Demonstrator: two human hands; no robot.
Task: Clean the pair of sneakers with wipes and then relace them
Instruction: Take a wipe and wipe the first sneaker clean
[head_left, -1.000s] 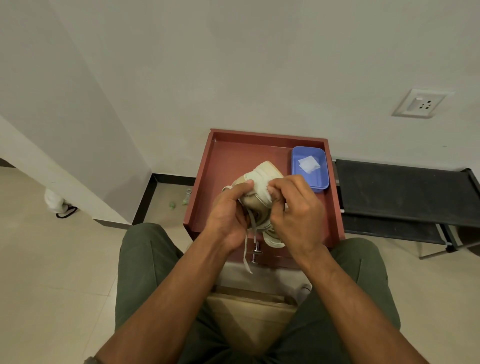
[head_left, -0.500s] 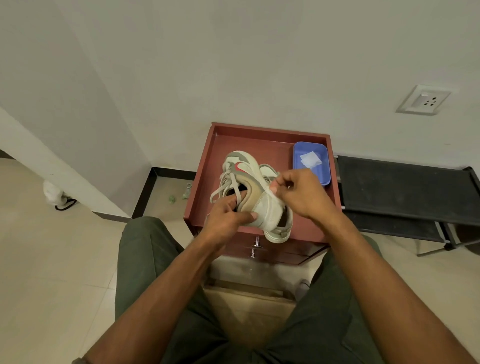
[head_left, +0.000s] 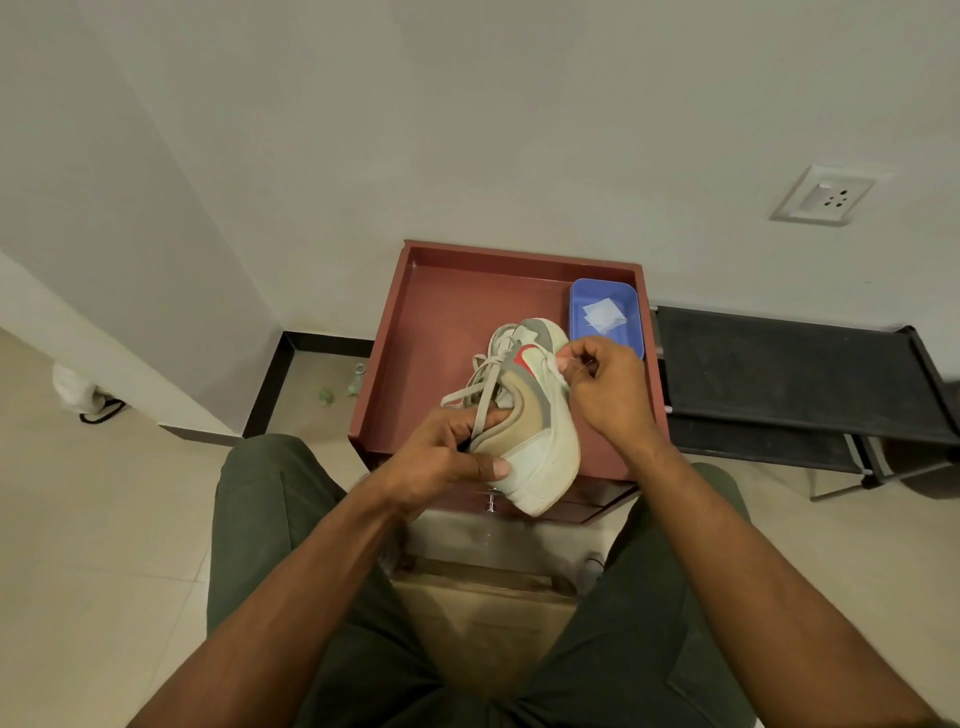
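Obs: sneaker (head_left: 535, 415) held on its side above the front half of the red tray-top cabinet (head_left: 441, 322), heel end toward the person, toe toward the wall. Second sneaker partly visible behind it, resting on the same cabinet top; mostly hidden.

Left hand (head_left: 441, 457): fingers curled into the collar opening, thumb pressed flat on the heel panel. Firm hold on the sneaker.

Right hand (head_left: 602, 389): fingers closed in a pinch on a small white wipe (head_left: 555, 366), pressed against the sole edge near mid-shoe.

Laces (head_left: 480, 387) threaded and hanging loose off the far side of the sneaker, draped over the left hand's fingers.

Blue tray (head_left: 628, 338) in the cabinet's far right corner, just behind the right hand, with spare wipes (head_left: 602, 314) in it.

Risks (judgement):
- Wipe is small and bunched; hard rubbing could roll it out of the pinch, dropping it onto the cabinet top or floor
- Loose laces could snag in the left fingers when the sneaker is turned, and drag through dirt
- Hold is at the heel only; strong pressure toward the toe may twist the sneaker out of the hand
- Right elbow swing could nudge the blue tray off the cabinet's right edge
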